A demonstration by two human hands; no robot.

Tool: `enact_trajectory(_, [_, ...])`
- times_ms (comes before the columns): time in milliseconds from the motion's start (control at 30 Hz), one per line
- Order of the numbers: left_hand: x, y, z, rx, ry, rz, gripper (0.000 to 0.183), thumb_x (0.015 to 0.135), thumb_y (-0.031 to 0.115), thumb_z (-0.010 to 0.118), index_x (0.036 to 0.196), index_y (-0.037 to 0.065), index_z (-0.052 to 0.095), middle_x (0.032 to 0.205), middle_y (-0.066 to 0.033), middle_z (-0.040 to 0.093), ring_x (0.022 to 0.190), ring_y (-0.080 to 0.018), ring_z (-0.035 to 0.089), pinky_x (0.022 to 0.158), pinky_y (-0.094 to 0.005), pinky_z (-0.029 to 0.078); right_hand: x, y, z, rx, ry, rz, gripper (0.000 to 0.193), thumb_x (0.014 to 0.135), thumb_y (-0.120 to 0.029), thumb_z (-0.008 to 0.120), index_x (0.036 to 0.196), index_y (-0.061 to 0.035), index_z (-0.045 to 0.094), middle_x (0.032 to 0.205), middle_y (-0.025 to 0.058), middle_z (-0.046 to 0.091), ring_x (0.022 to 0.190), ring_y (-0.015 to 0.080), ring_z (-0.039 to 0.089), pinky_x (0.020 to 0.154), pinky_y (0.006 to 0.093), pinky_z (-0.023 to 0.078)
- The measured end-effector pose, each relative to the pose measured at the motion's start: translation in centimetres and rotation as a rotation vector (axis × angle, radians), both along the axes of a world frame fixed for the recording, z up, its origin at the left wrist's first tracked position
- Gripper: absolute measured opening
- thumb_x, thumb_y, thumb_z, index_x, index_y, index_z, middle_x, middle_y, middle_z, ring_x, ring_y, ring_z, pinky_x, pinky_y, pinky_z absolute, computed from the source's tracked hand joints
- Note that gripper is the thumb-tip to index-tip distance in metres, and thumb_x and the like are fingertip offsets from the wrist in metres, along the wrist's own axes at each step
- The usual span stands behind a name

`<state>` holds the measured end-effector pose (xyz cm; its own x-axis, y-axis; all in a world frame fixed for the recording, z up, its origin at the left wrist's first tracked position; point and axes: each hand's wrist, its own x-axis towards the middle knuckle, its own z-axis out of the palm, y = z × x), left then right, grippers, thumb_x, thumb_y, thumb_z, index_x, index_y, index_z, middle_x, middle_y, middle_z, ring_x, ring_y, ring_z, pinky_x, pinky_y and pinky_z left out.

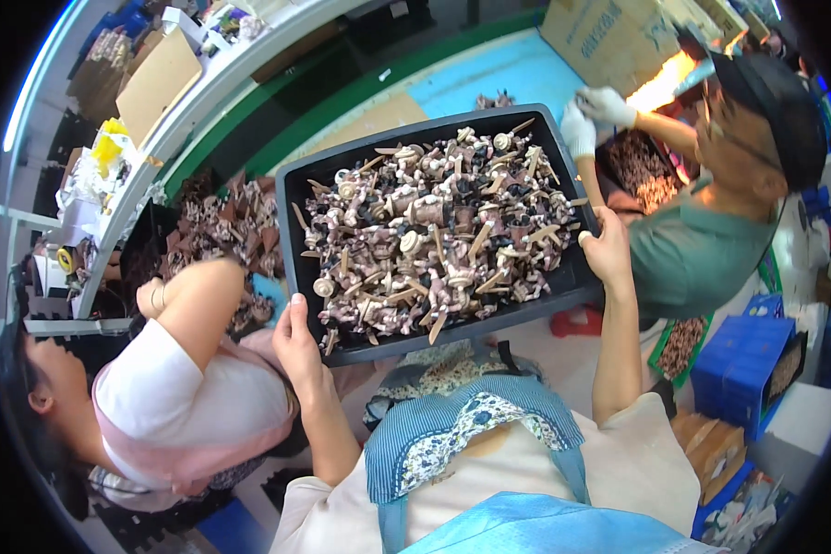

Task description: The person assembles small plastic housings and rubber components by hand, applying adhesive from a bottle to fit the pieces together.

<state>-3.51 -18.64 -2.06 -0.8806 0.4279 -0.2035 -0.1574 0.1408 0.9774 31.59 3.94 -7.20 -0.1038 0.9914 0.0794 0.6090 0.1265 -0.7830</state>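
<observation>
A black plastic tray [288,222] is held up in front of me, tilted a little, its right side higher than its left. Small brown and cream figurines [434,217] are heaped in it, several with flat tan pieces sticking out. My left hand [299,343] grips the near left corner, thumb up on the rim. On the right side, my right hand [608,247] is closed round the rim with its thumb on top. The fingers under the tray are hidden on both sides.
One person [194,397] sits close on the left beside a pile of brown parts [226,217]. Another person [711,222], wearing white gloves, works at the right. A cardboard box [609,42] stands beyond, on a blue-topped table [489,78]. Blue crates [740,365] stand at the lower right.
</observation>
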Motion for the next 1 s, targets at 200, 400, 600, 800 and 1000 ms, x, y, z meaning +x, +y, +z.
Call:
enact_trajectory(200, [-1.8,-1.4,-1.1,0.033,0.091,-0.124,0.029,0.087,0.024,0.064,0.09,-0.005,0.064,0.085,-0.0024,0.061,0.076,-0.0082,0.05,0.07,-0.0221,0.04,-1.9,-0.4,1.6,-0.021,-0.096,-0.029,0.033,0.064,-0.009,0.06,0.094,0.003,0.064,0.089,0.0225,0.065,0.089,0.0326,0.064,0.08,0.0376,0.048])
enact_trajectory(400, [-1.2,-1.1,2.3,0.017,0.067,-0.211,0.039,0.084,0.028,0.067,0.096,-0.009,0.063,0.087,-0.0055,0.062,0.079,-0.0107,0.052,0.073,-0.0239,0.041,-0.2,-1.4,3.7,-0.041,-0.153,-0.078,0.026,0.061,-0.011,0.061,0.082,0.0037,0.065,0.075,0.0217,0.064,0.073,0.0311,0.064,0.068,0.0386,0.049])
enact_trajectory(600, [-5.6,3.4,-4.5,0.132,0.033,-0.169,0.041,0.084,0.026,0.066,0.097,-0.012,0.062,0.092,-0.0114,0.064,0.083,-0.0158,0.054,0.079,-0.0287,0.041,-1.7,-0.6,-1.4,0.073,-0.006,-0.231,0.033,0.061,-0.012,0.061,0.091,0.0019,0.066,0.084,0.0203,0.066,0.082,0.0311,0.064,0.074,0.0372,0.048])
enact_trajectory(800, [-7.5,8.6,-12.5,0.232,-0.094,-0.161,0.028,0.086,0.017,0.061,0.091,-0.011,0.063,0.087,-0.0082,0.064,0.08,-0.0143,0.053,0.076,-0.0282,0.042,-1.4,2.2,-5.2,0.138,-0.005,-0.227,0.031,0.064,-0.011,0.062,0.093,-0.0006,0.066,0.084,0.0202,0.066,0.083,0.0323,0.063,0.077,0.0383,0.048])
enact_trajectory(1000, [-3.4,8.3,-16.9,0.109,-0.016,-0.199,0.032,0.088,0.011,0.055,0.113,-0.01,0.054,0.099,-0.0107,0.062,0.086,-0.0161,0.055,0.077,-0.0278,0.043,0.5,5.2,-11.1,0.257,-0.281,-0.284,0.03,0.07,-0.015,0.063,0.097,-0.0035,0.066,0.097,0.0212,0.063,0.093,0.0375,0.059,0.083,0.0415,0.046])
